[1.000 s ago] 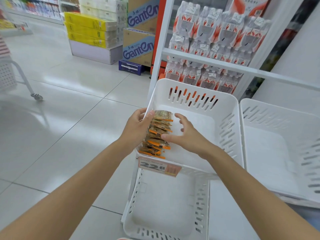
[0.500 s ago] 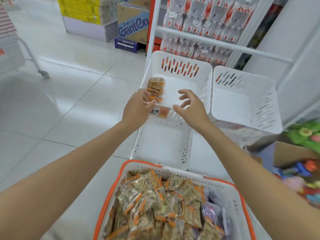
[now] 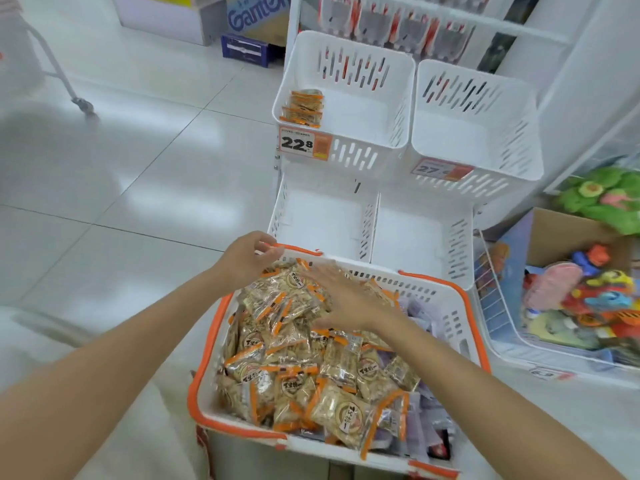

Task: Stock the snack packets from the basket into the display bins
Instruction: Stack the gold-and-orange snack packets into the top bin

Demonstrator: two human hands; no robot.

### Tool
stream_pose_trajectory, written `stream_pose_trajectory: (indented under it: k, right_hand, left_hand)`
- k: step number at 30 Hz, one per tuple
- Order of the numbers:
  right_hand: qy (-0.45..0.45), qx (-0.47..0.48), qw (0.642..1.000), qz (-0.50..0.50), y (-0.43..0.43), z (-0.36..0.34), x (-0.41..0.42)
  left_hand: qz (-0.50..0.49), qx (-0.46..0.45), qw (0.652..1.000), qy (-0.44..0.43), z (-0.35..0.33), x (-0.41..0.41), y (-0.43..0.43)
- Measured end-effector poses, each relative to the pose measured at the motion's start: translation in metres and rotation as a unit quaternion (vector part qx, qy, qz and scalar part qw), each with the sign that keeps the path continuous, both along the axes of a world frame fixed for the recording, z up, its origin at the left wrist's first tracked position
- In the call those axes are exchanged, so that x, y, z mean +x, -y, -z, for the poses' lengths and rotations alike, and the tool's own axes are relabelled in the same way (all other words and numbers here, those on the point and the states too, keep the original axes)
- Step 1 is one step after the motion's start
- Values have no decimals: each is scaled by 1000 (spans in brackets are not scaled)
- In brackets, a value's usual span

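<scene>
Tiled floor, hands over basket

Single head view, looking down and forward, close over basket

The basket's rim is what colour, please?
The basket rim is orange, best seen in the head view.

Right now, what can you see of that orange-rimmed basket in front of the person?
The basket is white slotted plastic with an orange rim, close in front of the lower display bins. It is heaped with clear, orange-edged snack packets, with some purple ones along its right side. The left hand is at its far rim; the right hand lies flat on the packets.
</scene>
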State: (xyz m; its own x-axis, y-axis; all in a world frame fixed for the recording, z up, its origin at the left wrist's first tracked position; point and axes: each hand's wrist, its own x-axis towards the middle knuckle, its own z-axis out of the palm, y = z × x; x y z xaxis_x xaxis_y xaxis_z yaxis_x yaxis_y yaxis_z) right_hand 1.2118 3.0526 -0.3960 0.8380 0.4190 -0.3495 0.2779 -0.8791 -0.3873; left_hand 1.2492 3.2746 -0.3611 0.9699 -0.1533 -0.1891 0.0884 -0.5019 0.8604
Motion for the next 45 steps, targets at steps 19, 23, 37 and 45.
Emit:
stream_pose_trajectory:
  k: [19,23,37,45]
  right_hand:
    - [105,219,963,121,-19,-33,22]
    - [120,308,934,137,-34,-73,27]
    - [71,57,995,-49,-55,25,16]
    - [84,219,965,120,-19,-51,32]
  left_hand:
    - [98,-48,992,-63,-9,-11,5]
    - [94,-53,992,-68,-6,-5,4]
    - [-123,-327,917,-193,6,0,-56]
    - [-82,-296,936,-170,7,5,-35]
